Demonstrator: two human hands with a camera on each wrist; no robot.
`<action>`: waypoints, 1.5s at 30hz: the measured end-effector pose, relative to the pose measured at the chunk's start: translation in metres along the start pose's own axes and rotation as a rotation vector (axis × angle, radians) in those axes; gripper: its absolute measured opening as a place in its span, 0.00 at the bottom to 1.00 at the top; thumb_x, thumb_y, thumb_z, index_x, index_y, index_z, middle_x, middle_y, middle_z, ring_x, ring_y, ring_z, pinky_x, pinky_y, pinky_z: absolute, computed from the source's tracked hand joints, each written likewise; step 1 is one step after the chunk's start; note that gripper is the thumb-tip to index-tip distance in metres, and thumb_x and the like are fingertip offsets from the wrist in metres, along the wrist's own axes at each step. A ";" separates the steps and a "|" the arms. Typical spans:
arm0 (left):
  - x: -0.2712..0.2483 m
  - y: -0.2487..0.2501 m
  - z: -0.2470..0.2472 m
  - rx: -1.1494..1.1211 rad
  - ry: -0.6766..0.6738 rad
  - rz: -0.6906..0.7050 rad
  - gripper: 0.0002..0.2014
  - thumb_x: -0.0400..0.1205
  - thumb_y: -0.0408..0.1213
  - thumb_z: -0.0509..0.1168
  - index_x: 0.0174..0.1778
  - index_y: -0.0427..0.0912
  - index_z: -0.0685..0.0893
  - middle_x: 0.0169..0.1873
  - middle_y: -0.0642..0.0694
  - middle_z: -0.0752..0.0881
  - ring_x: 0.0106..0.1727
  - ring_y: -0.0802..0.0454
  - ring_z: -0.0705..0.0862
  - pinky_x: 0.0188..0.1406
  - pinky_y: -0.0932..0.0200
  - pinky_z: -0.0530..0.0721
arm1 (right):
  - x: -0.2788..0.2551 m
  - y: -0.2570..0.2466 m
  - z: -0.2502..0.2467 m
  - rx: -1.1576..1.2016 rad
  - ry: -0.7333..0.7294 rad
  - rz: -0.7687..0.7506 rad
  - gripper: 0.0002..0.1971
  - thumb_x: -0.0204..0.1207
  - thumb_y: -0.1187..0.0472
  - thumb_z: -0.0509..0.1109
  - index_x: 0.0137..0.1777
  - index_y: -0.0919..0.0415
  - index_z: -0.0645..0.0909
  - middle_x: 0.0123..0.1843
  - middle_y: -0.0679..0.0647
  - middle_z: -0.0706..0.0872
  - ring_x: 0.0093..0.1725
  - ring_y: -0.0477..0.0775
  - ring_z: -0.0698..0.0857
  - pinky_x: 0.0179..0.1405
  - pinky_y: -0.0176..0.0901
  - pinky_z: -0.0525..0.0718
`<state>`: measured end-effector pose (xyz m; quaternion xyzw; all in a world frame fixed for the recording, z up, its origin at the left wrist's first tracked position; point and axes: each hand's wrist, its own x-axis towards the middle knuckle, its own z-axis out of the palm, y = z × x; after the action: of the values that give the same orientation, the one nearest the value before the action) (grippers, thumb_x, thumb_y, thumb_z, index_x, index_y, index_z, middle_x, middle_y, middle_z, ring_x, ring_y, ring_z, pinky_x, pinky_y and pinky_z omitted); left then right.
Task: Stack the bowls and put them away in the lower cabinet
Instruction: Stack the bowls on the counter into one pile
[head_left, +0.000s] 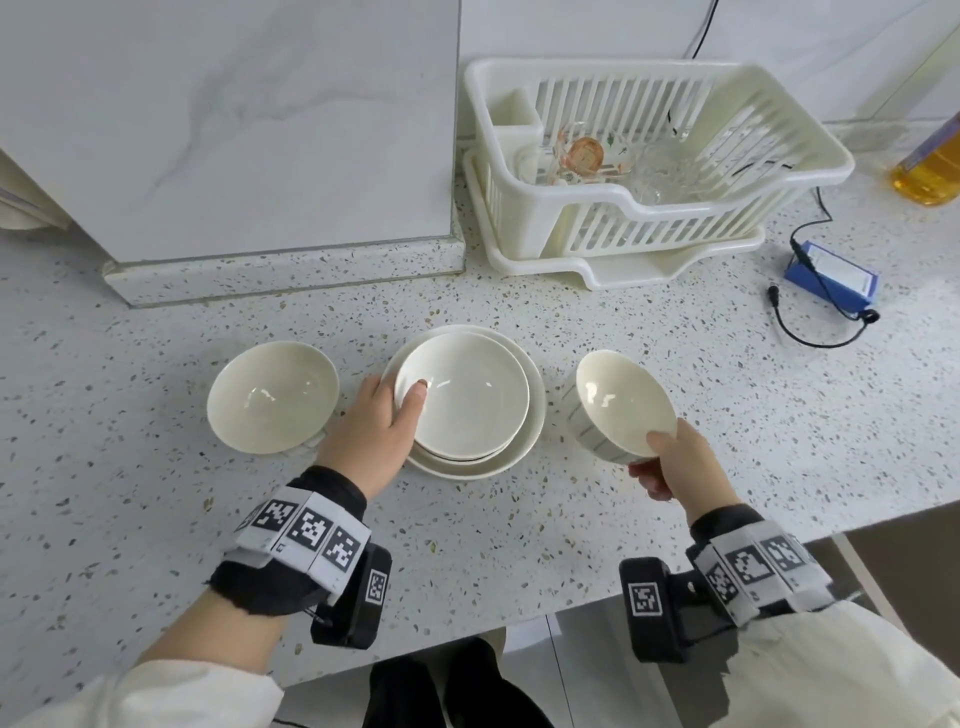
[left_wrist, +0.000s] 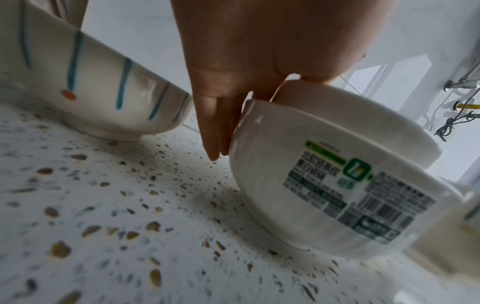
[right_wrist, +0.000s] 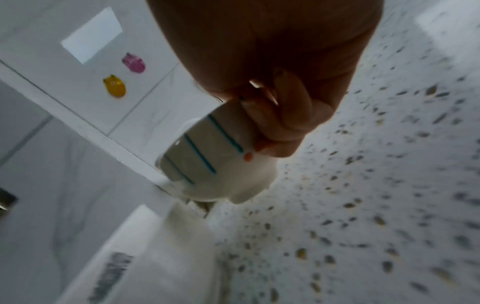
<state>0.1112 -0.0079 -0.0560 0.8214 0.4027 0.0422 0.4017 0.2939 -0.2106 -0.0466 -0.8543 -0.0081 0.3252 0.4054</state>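
Speckled countertop (head_left: 519, 545) carries three groups of bowls.
Left hand (head_left: 371, 434) pinches the rim of the stacked bowls (head_left: 462, 400), thumb inside; right hand (head_left: 675, 462) grips the tilted striped bowl (head_left: 621, 405), lifted; lone bowl (head_left: 272, 397) stands left.

we see white dish rack (head_left: 727, 171) with glassware at back of speckled countertop (head_left: 156, 415); right of it blue box (head_left: 831, 278), black cable (head_left: 810, 332), oil bottle (head_left: 930, 166).
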 end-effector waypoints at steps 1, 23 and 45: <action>-0.001 0.000 -0.001 -0.020 -0.009 0.007 0.23 0.82 0.52 0.47 0.62 0.39 0.72 0.56 0.40 0.76 0.53 0.45 0.78 0.52 0.50 0.77 | -0.005 -0.005 -0.001 0.043 -0.012 -0.024 0.17 0.77 0.69 0.51 0.65 0.68 0.70 0.26 0.60 0.78 0.14 0.47 0.69 0.10 0.32 0.66; -0.020 -0.002 -0.015 -0.345 -0.056 0.176 0.23 0.81 0.58 0.43 0.70 0.60 0.67 0.70 0.55 0.70 0.69 0.65 0.66 0.68 0.68 0.64 | -0.046 -0.061 0.074 -0.288 -0.035 -0.566 0.12 0.81 0.58 0.53 0.52 0.57 0.78 0.29 0.61 0.81 0.41 0.70 0.85 0.34 0.51 0.80; -0.020 -0.006 -0.017 -0.227 0.092 0.125 0.23 0.83 0.51 0.46 0.69 0.47 0.73 0.71 0.49 0.72 0.70 0.57 0.71 0.65 0.60 0.68 | -0.034 -0.048 0.082 -0.215 -0.148 -0.438 0.20 0.80 0.45 0.53 0.50 0.62 0.78 0.29 0.50 0.77 0.32 0.54 0.76 0.30 0.45 0.74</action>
<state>0.0873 -0.0092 -0.0438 0.7912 0.3616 0.1501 0.4698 0.2332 -0.1315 -0.0321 -0.8442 -0.2571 0.2887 0.3713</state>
